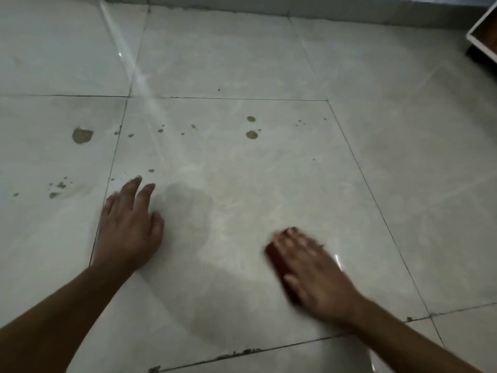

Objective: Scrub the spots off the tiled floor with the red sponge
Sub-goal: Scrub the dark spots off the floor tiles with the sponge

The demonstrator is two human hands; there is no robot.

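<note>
Right hand (313, 273) lies flat over the red sponge (278, 261), palm pressing down, fingers spread across the top. That's a press-and-push grip, not a pinch, which suits scrubbing since it loads the whole sponge face onto the tiled floor (403, 157). Hand and sponge are motion-blurred, so I read this as mid-stroke. Only the sponge's left edge shows from under the palm.

Left hand (129, 227) is released, holding nothing, palm planted on the floor with fingers splayed. Likely a brace to carry body weight while leaning forward.

The sponge sits on the near right part of the central tile, on a patch that looks clean, with a damp sheen just left of it. Remaining spots are well apart from it: two round spots (251, 127) toward the tile's far edge, a big blotch (82, 135) on the left tile, and small specks (57, 188) ahead of the left hand. Judgement: near area done, far and left spots still to do.
</note>
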